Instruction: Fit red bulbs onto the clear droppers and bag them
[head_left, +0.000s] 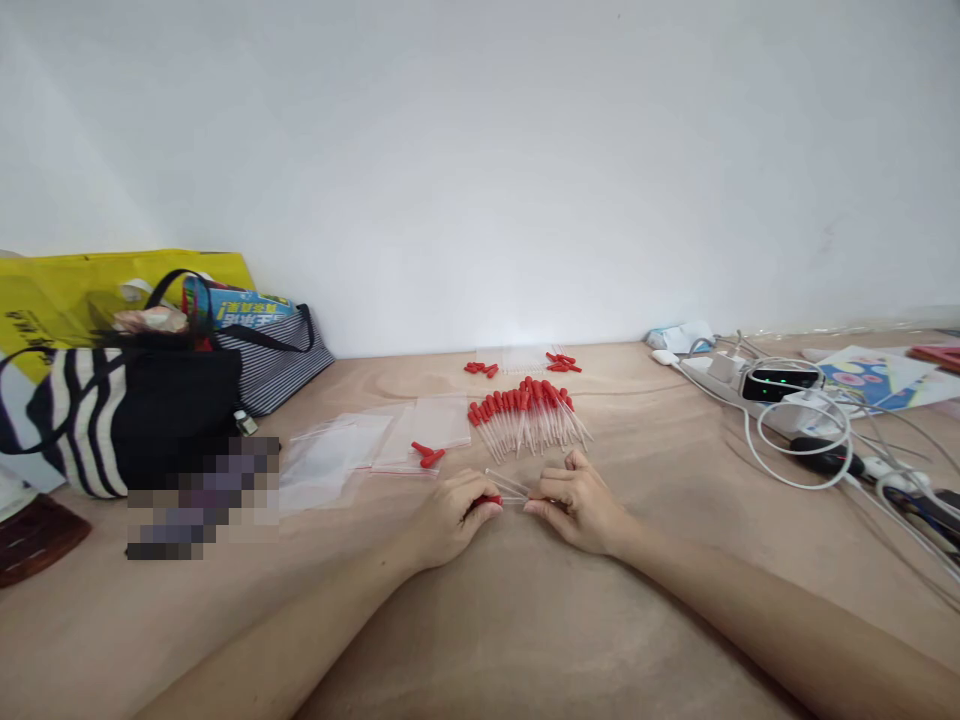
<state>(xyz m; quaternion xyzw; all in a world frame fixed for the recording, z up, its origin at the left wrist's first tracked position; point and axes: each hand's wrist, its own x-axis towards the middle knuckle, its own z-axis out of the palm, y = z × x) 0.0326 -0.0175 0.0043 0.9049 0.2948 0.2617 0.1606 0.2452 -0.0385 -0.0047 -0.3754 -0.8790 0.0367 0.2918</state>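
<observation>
Cap [491, 499] and clear tube [513, 499], low between two hands.
Left hand [459, 515] pinches the red cap between thumb and fingers, while the right hand [576, 505] pinches the tube's opposite end (a second clear tube [504, 483] slants there too); from them, a fan of red-capped tubes [525, 420] lies at twelve o'clock, with more red caps [562, 363] beyond, two loose caps [431, 459] on plastic bags [431, 425] at ten, and a power strip [705, 378] with white cables [817, 487] at two.
</observation>
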